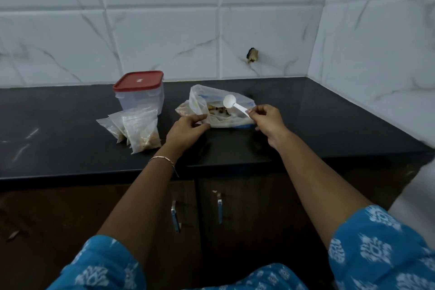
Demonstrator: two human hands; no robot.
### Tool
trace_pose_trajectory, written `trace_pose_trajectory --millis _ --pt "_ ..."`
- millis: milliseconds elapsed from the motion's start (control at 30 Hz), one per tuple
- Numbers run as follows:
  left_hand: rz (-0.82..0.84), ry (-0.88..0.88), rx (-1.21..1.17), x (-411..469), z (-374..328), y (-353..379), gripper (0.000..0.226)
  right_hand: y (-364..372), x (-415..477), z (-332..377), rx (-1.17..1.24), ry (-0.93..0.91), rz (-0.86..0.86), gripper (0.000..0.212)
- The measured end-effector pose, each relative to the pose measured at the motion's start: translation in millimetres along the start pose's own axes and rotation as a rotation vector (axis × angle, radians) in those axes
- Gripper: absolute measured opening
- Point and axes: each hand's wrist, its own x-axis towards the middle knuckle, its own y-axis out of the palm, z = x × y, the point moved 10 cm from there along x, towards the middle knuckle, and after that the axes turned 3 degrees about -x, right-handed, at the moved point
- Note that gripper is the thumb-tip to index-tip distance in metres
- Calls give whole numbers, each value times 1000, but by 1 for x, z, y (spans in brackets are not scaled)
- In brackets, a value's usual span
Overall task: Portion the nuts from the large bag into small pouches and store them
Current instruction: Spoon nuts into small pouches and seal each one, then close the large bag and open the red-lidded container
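Nuts (217,109) lie in the large bag (200,101) just beyond our fingers; our left hand (186,129) pinches its near lip, our right hand (266,117) pinches the white scoop (229,101) by its handle, bowl poised over the opening.

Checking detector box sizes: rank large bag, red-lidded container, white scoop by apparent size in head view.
1. large bag, only marginally ahead
2. red-lidded container, farther back, so top two unsure
3. white scoop, clearly smallest
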Motion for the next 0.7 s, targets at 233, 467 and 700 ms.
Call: trace_pose_trajectory --millis 233,467,700 --pt "124 42 182 7 -11 19 50 -80 -5 -15 101 15 -229 8" --pt "80 103 166 14 -30 19 34 -139 2 -39 -39 115 -457 20" --pt "57 105 147 23 -20 16 36 -143 7 -42 -141 150 -582 6"
